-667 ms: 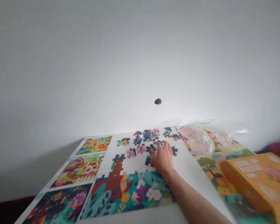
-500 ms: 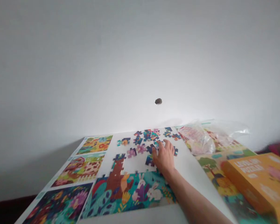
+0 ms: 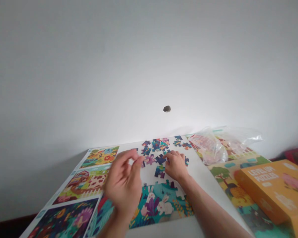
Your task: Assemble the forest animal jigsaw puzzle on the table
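My right hand (image 3: 176,167) is over the loose pieces, its fingers curled down and pressed on a dark blue puzzle piece (image 3: 160,159). My left hand (image 3: 124,181) is raised above the left part of the partly joined jigsaw puzzle (image 3: 161,203), thumb and index finger curved towards each other with a small gap. I see nothing held between them. The joined part shows white rabbits on teal; my left hand and forearm hide its left side. A pink piece (image 3: 150,159) and a dark teal piece (image 3: 160,171) lie between my hands. More loose pieces (image 3: 160,144) lie farther back.
Printed animal pictures (image 3: 83,183) run along the left of the white board. A yellow puzzle box (image 3: 270,185) stands on a picture sheet (image 3: 222,175) at the right, with clear plastic bags (image 3: 211,148) behind. A wall (image 3: 139,82) with a hole (image 3: 167,108) rises at the back.
My left hand has come into view from below and now covers the puzzle's left part. My right hand has stayed in nearly the same place, its fingers more curled.
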`<control>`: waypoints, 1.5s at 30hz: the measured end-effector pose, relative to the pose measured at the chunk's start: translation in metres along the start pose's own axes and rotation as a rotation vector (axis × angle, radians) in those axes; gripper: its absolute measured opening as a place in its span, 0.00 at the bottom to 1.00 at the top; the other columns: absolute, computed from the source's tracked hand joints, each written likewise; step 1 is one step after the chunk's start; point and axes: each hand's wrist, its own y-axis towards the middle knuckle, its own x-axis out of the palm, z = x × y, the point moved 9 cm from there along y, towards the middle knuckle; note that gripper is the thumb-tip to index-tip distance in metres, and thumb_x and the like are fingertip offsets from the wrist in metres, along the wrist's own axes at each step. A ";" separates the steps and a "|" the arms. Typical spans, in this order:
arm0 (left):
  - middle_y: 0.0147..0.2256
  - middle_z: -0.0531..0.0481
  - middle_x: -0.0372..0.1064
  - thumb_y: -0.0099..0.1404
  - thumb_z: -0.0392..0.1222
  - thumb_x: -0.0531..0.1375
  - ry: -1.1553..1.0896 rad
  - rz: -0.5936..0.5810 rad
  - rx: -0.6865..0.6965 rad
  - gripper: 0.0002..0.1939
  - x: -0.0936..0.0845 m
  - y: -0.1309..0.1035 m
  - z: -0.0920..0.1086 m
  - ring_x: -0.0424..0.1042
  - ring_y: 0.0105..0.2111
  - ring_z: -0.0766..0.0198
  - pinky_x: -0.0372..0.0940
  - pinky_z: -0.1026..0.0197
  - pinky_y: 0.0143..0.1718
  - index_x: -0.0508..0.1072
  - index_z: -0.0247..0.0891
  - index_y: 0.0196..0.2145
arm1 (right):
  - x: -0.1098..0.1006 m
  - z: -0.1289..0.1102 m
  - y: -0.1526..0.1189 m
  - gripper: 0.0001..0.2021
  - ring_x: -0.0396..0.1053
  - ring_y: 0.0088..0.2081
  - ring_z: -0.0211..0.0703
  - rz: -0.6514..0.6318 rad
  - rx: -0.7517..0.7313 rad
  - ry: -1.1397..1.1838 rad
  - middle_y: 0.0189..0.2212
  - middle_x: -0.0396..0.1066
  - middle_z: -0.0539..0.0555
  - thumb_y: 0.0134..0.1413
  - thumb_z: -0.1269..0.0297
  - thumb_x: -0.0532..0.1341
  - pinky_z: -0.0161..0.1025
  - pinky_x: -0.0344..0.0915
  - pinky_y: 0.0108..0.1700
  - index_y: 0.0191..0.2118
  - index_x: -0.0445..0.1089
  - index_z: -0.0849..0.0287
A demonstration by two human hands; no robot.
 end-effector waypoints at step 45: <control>0.52 0.49 0.72 0.63 0.39 0.57 0.483 -0.918 0.091 0.18 0.090 -0.065 -0.079 0.60 0.58 0.46 0.54 0.38 0.56 0.74 0.49 0.50 | 0.044 -0.002 0.054 0.24 0.45 0.65 0.61 -0.152 0.048 -0.074 0.66 0.50 0.58 0.65 0.49 0.45 0.66 0.36 0.61 0.61 0.60 0.51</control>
